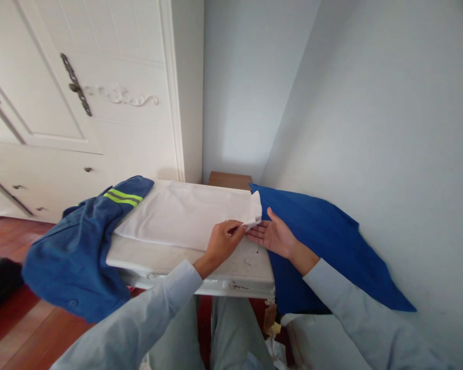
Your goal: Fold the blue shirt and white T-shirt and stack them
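A white cloth (pixel 189 213) lies spread over the top of a worn white table (pixel 150 257). My left hand (pixel 226 239) pinches the cloth's near right corner, thumb against fingers, and lifts it slightly. Close beside it, my right hand (pixel 272 236) is palm up with fingers stretched out. Its fingertips are under or against the lifted corner; I cannot tell whether they touch it. At the cloth's right end a small part of the edge stands up in a fold.
A dark blue garment with a yellow-green reflective stripe (pixel 88 252) hangs over the table's left end. Blue fabric (pixel 312 221) drapes off the right end, by the wall. Behind are a brown box (pixel 230 180) and a white wardrobe (pixel 139 128). A pale container (pixel 324 339) stands lower right.
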`<state>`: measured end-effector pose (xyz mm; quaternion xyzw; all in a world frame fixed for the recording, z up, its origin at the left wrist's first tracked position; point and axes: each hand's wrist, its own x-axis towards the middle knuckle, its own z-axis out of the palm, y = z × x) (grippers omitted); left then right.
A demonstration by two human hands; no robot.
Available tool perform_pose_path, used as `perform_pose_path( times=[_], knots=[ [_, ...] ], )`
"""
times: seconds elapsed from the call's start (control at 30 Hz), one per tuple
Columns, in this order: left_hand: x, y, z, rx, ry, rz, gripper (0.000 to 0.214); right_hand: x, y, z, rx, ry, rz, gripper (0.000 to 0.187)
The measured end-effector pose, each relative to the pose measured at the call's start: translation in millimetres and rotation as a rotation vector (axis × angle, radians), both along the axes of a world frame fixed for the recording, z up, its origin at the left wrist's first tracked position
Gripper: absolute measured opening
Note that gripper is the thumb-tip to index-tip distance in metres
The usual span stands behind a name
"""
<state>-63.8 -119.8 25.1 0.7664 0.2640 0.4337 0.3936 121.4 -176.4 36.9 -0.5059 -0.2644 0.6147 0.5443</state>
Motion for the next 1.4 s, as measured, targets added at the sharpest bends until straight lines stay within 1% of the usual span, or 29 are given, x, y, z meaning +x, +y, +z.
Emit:
perform_pose_path(
  times=[0.07, 0.2, 0.27, 0.4, 0.47, 0.53, 0.57, 0.63, 0.7, 0.77, 0.83, 0.9, 0.93, 1.0, 1.07, 1.13, 1.23, 1.27, 1.3, 1.37, 1.4],
  knots=[
    [-8.5, -10.0, -2.0, 0.018, -0.008, -0.01, 0.022, 8.0, 16.8, 3.1, -0.03, -0.007, -0.049, 0.063],
    [-24.4, -32.7, -9.1, 0.1, -0.011, -0.033, 0.018, 16.6, 47.4, 2.9, -0.077, 0.025, -0.115, 0.051],
    [-29.8, -44.1, -12.8, 0.143, 0.011, -0.058, 0.018, 19.4, 62.3, 0.1, -0.104, 0.013, -0.169, 0.041],
    [-40.6, -62.5, -16.6, 0.313, 0.15, -0.149, 0.021, 26.6, 86.6, -8.7, -0.201, -0.139, -0.314, 0.015],
    [-50.9, -66.8, -17.1, 0.379, 0.217, -0.157, 0.037, 30.0, 92.9, -12.7, -0.202, -0.189, -0.35, 0.006],
    [-67.0, -65.2, -19.2, 0.355, 0.223, -0.087, 0.056, 32.1, 94.7, -14.9, -0.191, -0.228, -0.364, 0.011],
    [-77.4, -61.7, -21.4, 0.298, 0.193, -0.012, 0.061, 32.6, 94.1, -15.3, -0.183, -0.248, -0.368, 0.013],
    [-102.4, -49.4, -27.7, 0.101, 0.061, 0.194, 0.059, 32.5, 91.1, -14.7, -0.165, -0.28, -0.367, 0.015],
    [-131.6, -32.0, -33.7, -0.182, -0.151, 0.413, 0.053, 31.8, 86.9, -12.7, -0.153, -0.301, -0.357, 0.015],
    [-161.6, -13.5, -34.8, -0.489, -0.405, 0.544, 0.038, 31.3, 83.0, -10.0, -0.142, -0.328, -0.323, 0.014],
    [-187.9, 2.7, -28.1, -0.718, -0.666, 0.569, 0.025, 32.0, 80.2, -7.2, -0.122, -0.374, -0.248, 0.012],
    [-206.8, 15.7, -14.3, -0.867, -0.845, 0.604, 0.021, 33.7, 78.8, -4.9, -0.106, -0.443, -0.168, 0.012],
    [-213.1, 21.1, -6.0, -0.936, -0.89, 0.625, 0.023, 34.7, 78.4, -3.9, -0.103, -0.49, -0.141, 0.012],
    [-220.1, 30.9, 10.4, -1.067, -0.916, 0.65, 0.027, 36.0, 78.2, -2.2, -0.102, -0.613, -0.114, 0.014],
    [-222.1, 40.1, 22.9, -1.179, -0.899, 0.652, 0.033, 35.4, 78.0, -0.3, -0.089, -0.78, -0.098, 0.017],
    [-221.8, 49.5, 29.3, -1.265, -0.872, 0.619, 0.036, 32.6, 77.7, 2.7, -0.07, -0.967, -0.085, 0.018],
    [-219.5, 65.3, 30.4, -1.353, -0.822, 0.46, 0.029, 25.5, 77.3, 10.4, -0.065, -1.252, -0.043, 0.021],
    [-218.1, 71.3, 29.9, -1.354, -0.798, 0.413, 0.023, 22.8, 77.3, 13.6, -0.071, -1.34, -0.026, 0.022],
    [-216.1, 77.4, 29.6, -1.336, -0.766, 0.395, 0.017, 20.3, 77.3, 17.0, -0.077, -1.418, -0.009, 0.024],
    [-209.4, 89.7, 29.4, -1.255, -0.668, 0.439, 0.01, 15.5, 77.0, 23.8, -0.083, -1.537, 0.02, 0.027],
    [-204.7, 95.4, 29.4, -1.198, -0.601, 0.475, 0.011, 13.4, 76.5, 27.1, -0.081, -1.574, 0.033, 0.027]
  ],
)
